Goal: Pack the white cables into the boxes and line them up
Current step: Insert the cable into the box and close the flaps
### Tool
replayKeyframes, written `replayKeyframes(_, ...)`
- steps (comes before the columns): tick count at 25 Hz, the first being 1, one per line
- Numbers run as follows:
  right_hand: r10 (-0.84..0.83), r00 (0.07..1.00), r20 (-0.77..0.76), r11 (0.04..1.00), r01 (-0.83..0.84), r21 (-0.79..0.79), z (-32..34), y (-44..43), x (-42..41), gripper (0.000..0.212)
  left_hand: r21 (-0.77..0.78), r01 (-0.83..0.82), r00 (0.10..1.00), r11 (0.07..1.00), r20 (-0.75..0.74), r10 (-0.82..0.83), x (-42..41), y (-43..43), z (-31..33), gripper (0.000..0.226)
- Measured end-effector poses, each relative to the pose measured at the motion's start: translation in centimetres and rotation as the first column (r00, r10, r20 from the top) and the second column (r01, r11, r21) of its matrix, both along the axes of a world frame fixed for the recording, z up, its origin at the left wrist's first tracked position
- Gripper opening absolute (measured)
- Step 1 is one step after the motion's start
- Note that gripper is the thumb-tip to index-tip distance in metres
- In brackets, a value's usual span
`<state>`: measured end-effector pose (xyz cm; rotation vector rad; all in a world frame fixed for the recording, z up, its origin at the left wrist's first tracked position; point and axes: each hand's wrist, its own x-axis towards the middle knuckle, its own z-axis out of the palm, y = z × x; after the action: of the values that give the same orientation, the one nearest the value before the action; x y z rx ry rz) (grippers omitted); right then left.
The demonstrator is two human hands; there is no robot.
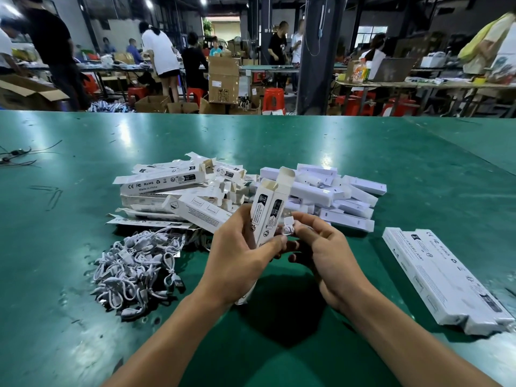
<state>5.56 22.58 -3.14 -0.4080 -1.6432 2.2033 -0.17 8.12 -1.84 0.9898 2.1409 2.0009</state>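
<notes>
Gripping a box [268,210] upright and a little tilted, the left hand [237,263] has its fingers curled round the lower half, with the thumb laid along the box's near edge. The top flap of the box stands open. The right hand [326,255] sits just beside it, thumb and forefinger pinching a small coiled cable [287,229]. The other fingers are loosely curled below. The cable is against the box's right side, about halfway down and outside the opening. Both hands are held above the green table [279,141], over their own dark shadow.

A cable pile [134,269] of tangled white loops lies on the table to the left of the left forearm. Behind it is a heap of boxes [173,191], printed and jumbled, many with end flaps open. To the right of that heap, partly hidden by the held box, is a heap of plain white pieces [329,191]; what they are cannot be told. On the right a row [441,277] of closed boxes lies flat, side by side and touching, well apart from the hands. Thin black wires [16,156] trail at the table's far left edge.

Beyond the table are a dark pillar [318,51], stacked cartons [223,79], red stools [272,100] and people at other benches.
</notes>
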Motion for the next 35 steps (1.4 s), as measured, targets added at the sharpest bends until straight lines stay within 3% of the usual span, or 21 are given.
replayKeyframes(4, -0.016, 0.998, -0.056, 0.995, 0.022, 0.100, 0.0, -0.3, 0.6, 0.018, 0.088, 0.043, 0.997, 0.995, 0.057, -0.048, 0.0, 0.1, 0.3, 0.030)
replayKeyframes(10, -0.019, 0.989, -0.144, 0.921, 0.074, 0.383, -0.1, -0.2, 1.1, 0.021, 0.073, 0.027, 0.995, 0.997, 0.097, -0.034, -0.4, -0.1, 0.5, 0.024)
replayKeyframes(13, 0.041, 0.993, -0.109, 0.901, 0.010, 0.434, 0.4, -0.2, 1.3, 0.009, 0.019, -0.001, 0.999, 1.000, 0.037, 0.000, -0.8, -0.4, 0.3, 0.029)
replayKeyframes(15, 0.059, 0.997, -0.050, 0.884, -0.028, 0.467, 0.5, -0.1, 1.1, 0.030, -0.054, -0.044, 0.997, 0.998, -0.064, 0.041, -0.8, -0.4, 0.0, 0.034)
replayKeyframes(18, 0.086, 0.996, 0.014, 0.907, -0.084, 0.413, 0.4, 0.6, 0.9, 0.033, -0.164, -0.090, 0.981, 0.982, -0.186, 0.059, -0.8, -0.5, -0.4, 0.037)
replayKeyframes(21, 0.081, 0.997, 0.003, 0.920, -0.076, 0.383, 0.3, 0.7, 0.8, 0.016, -0.241, -0.143, 0.953, 0.960, -0.296, 0.068, -1.0, -0.5, -0.8, 0.025)
replayKeyframes(24, -0.149, 0.977, -0.151, 0.918, 0.193, 0.347, 0.5, 1.0, 0.6, 0.007, -0.256, -0.194, 0.946, 0.947, -0.304, 0.112, -0.9, -0.4, -0.8, 0.042)
replayKeyframes(27, -0.395, 0.865, -0.309, 0.880, 0.453, 0.144, 1.1, 1.7, 0.7, 0.005, -0.281, -0.255, 0.917, 0.925, -0.375, 0.139, -0.9, -0.4, -0.9, 0.027)
replayKeyframes(30, -0.404, 0.833, -0.379, 0.875, 0.472, 0.105, 1.5, 1.2, 1.1, 0.007, -0.313, -0.312, 0.864, 0.897, -0.487, 0.130, -0.7, -0.3, -1.2, 0.024)
replayKeyframes(35, -0.400, 0.857, -0.326, 0.870, 0.466, 0.158, 1.4, 0.7, 1.0, 0.006, -0.318, -0.319, 0.809, 0.893, -0.583, 0.081, 0.0, -0.2, -1.2, 0.025)
